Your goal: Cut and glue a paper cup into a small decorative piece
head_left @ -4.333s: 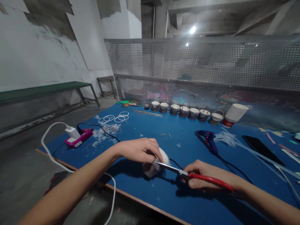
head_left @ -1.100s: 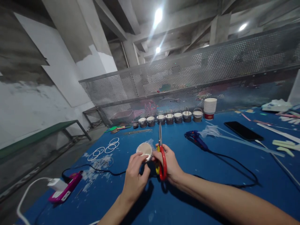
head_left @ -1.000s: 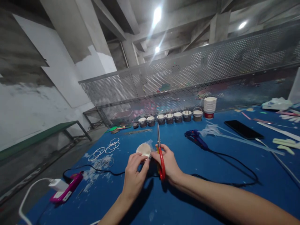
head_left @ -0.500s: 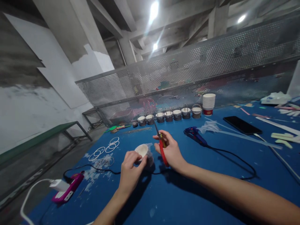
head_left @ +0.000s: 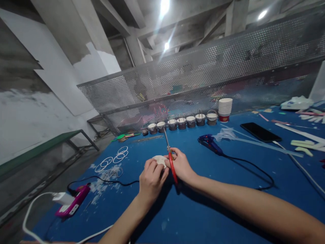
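Closer together than a moment ago, my left hand (head_left: 151,178) grips the white cup (head_left: 160,160) over the table (head_left: 198,217) while my right hand (head_left: 184,166), gripping red-handled scissors (head_left: 171,166), fingers its edge, a positioning step, I judge, calling for steadiness.

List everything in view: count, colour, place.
Held cup: one, white, centre
Scissors: one, red, right hand
Cups: seven, white and grey, rear row
Cup stack: one, white and red, rear right
Glue gun: one, blue, right
Phone: one, black, right
Strips: several, pale, right
Rings: several, white, left
Power strip: one, magenta, left
Cables: several, black and white, both sides
Mesh screen: one, grey, behind table
Table: one, blue, centre
Bench: one, green, left
Left hand: one, bare, on held cup
Right hand: one, bare, on scissors
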A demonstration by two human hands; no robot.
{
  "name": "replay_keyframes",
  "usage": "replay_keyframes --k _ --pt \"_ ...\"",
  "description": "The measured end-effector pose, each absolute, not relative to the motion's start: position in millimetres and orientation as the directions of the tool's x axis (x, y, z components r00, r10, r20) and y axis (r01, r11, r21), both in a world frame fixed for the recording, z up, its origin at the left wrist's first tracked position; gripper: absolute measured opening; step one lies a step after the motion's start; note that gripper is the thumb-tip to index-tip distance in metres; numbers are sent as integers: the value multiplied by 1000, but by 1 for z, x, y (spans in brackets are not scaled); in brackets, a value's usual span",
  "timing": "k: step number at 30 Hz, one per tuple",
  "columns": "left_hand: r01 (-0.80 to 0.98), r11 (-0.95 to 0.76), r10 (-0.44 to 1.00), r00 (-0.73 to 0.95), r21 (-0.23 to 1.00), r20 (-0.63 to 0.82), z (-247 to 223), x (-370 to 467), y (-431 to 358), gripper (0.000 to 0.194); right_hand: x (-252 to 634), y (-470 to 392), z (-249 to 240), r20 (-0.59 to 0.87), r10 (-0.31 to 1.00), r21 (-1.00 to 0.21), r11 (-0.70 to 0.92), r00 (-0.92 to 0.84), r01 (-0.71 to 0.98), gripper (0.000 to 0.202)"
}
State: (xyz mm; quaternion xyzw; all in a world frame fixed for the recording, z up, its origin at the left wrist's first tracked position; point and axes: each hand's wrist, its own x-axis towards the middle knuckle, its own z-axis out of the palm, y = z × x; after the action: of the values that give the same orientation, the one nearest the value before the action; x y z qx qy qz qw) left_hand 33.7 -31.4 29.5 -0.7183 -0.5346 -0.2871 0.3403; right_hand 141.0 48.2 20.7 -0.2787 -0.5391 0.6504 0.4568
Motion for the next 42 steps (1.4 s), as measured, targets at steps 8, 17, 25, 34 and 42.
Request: replay_keyframes --k 8,17,25,34,42 --pt "927 -367 580 287 -70 763 32 38 -17 20 145 93 17 138 919 -990 118 -368 -77 38" --pt "888 -427 691 199 170 695 57 13 -11 14 163 113 40 201 878 -950 282 -433 131 44" --pt "750 -511 813 264 420 519 55 8 -10 12 154 112 45 163 852 -959 255 -498 123 43" --pt "641 -239 938 -44 730 345 45 -2 -27 15 173 90 38 88 856 -996 71 -510 -54 37" --pt "573 -107 943 -200 813 265 39 1 -33 21 235 52 34 -51 771 -994 -102 -634 -44 56"
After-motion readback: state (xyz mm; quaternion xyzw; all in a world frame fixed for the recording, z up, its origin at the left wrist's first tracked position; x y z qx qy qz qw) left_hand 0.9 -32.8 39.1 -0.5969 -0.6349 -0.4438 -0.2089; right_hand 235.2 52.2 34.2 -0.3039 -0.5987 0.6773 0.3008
